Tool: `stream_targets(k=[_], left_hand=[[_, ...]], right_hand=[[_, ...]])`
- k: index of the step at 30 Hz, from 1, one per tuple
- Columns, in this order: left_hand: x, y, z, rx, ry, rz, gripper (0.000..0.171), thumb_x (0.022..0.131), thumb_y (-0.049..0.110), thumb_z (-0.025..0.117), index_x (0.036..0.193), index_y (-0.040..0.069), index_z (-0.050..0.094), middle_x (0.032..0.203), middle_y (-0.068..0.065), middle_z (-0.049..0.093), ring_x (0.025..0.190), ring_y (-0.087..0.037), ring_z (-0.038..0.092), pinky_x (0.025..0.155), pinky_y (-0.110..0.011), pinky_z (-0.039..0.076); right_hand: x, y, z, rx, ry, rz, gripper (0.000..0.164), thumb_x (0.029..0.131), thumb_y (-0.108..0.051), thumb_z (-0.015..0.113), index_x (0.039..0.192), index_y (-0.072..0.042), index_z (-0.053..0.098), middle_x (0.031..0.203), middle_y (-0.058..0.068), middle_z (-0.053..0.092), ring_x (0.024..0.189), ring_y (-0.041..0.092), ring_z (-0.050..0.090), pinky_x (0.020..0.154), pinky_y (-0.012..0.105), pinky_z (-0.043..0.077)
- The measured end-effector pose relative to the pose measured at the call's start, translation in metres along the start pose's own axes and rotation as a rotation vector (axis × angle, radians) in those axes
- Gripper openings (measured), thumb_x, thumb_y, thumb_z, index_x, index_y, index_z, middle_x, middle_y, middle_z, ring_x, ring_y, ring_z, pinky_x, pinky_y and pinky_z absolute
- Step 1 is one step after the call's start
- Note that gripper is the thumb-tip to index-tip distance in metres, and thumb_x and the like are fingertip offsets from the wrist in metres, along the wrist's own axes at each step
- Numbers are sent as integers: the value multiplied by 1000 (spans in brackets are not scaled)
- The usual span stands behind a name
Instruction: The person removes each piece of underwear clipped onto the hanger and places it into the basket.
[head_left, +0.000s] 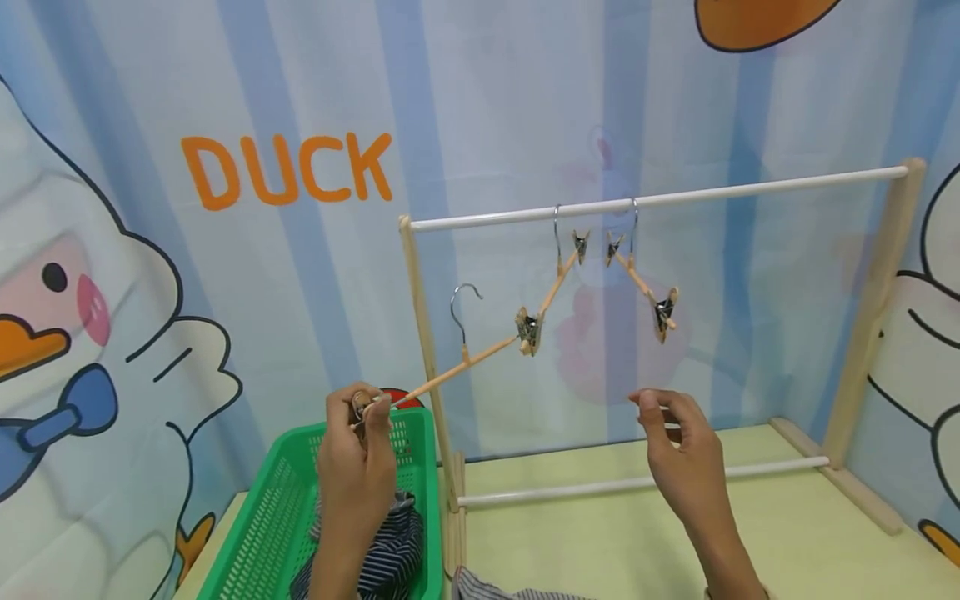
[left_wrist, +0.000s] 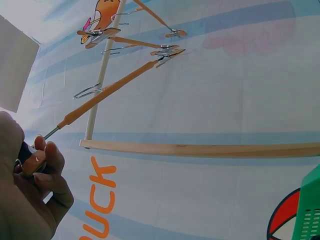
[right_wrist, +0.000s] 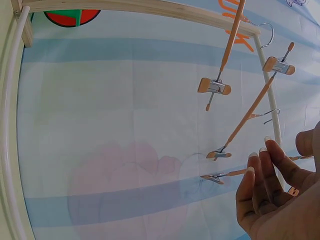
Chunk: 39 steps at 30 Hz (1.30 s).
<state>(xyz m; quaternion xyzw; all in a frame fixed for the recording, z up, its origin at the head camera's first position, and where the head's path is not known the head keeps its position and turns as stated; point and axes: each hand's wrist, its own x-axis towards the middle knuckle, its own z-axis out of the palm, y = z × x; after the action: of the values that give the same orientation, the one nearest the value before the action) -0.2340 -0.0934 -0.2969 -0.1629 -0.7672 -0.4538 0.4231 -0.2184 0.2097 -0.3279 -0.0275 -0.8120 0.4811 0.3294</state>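
My left hand [head_left: 356, 467] grips a clip at one end of a wooden clip hanger [head_left: 442, 375]. That hanger is tilted, its metal hook pointing up beside the rack's left post; its far clip [right_wrist: 214, 86] hangs free with nothing in it. Two more clip hangers, a left one [head_left: 555, 287] and a right one [head_left: 637, 283], hang by their hooks from the rack's white top bar [head_left: 487, 218]. My right hand [head_left: 686, 450] is raised in front of the rack with fingers loosely bent, holding nothing. In the right wrist view, its fingertips are apart from the hangers.
A green basket [head_left: 258, 500] stands at the left with dark striped cloth [head_left: 393, 542] in it. Grey striped fabric [head_left: 510, 590] lies at the table's near edge. The rack's right post [head_left: 873, 317] and lower bar [head_left: 555, 492] stand before a duck-print curtain.
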Motion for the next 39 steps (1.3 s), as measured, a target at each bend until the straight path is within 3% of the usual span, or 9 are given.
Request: stream_targets(k=[7, 15, 24, 30, 39], left_hand=[[16, 8, 2, -1, 15, 31, 30, 108, 27, 43, 117, 0, 49, 73, -3, 44, 48, -4, 27, 41, -24, 29], [30, 13, 6, -24, 100, 105, 32, 108, 27, 43, 114, -3, 49, 72, -4, 44, 51, -5, 29, 42, -24, 27], [39, 11, 16, -16, 107, 118, 32, 108, 27, 44, 115, -4, 50, 79, -11, 55, 56, -4, 39, 45, -24, 32], [48, 13, 20, -10, 135, 120, 37, 108, 33, 41, 117, -3, 51, 79, -10, 56, 55, -5, 39, 45, -24, 31], [65, 21, 27, 38, 146, 102, 37, 108, 33, 42, 118, -1, 51, 76, -11, 55, 51, -9, 36, 46, -26, 31]], right_hand=[[0, -1, 5, -7, -4, -39, 34, 106, -40, 46, 117, -16, 68, 117, -3, 63, 92, -16, 52, 84, 13, 43], [2, 0, 6, -16, -15, -51, 33, 106, -40, 46, 114, -17, 67, 117, -5, 64, 95, -13, 52, 85, 12, 43], [2, 2, 8, -26, -17, -37, 33, 105, -41, 46, 112, -17, 68, 116, -5, 65, 96, -9, 52, 87, 23, 49], [1, 0, 11, -21, -30, -28, 33, 105, -41, 46, 113, -18, 69, 117, -3, 64, 101, 3, 56, 89, 30, 50], [2, 0, 12, -16, -39, -39, 30, 105, -38, 48, 112, -20, 70, 117, -2, 65, 99, 1, 55, 87, 27, 50]])
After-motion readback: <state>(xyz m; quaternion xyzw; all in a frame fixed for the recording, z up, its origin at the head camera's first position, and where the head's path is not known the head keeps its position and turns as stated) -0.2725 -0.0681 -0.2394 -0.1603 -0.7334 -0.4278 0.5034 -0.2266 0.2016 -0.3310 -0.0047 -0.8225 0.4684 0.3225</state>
